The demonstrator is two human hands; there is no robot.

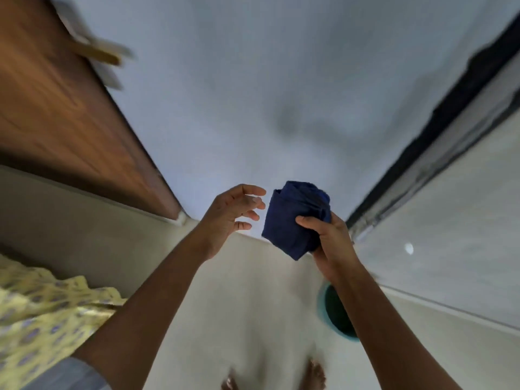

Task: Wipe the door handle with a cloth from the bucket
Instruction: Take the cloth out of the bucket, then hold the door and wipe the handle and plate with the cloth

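One step looks done: your right hand point(330, 243) grips the folded navy cloth point(295, 218), teal bucket point(334, 316) below it. Your left hand point(233, 212) hovers beside, fingers spread, empty. The brass door handle point(97, 53), far up-left, awaits wiping.

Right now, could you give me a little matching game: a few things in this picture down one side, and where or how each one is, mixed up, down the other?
Things:
1. cloth
2. left hand
3. bucket
4. door

States:
A. open, fingers spread, holding nothing
B. on the floor, partly hidden behind the right forearm
C. dark blue, folded, gripped by the right hand
D. brown wood, at the upper left

Pairs: 1-C, 2-A, 3-B, 4-D
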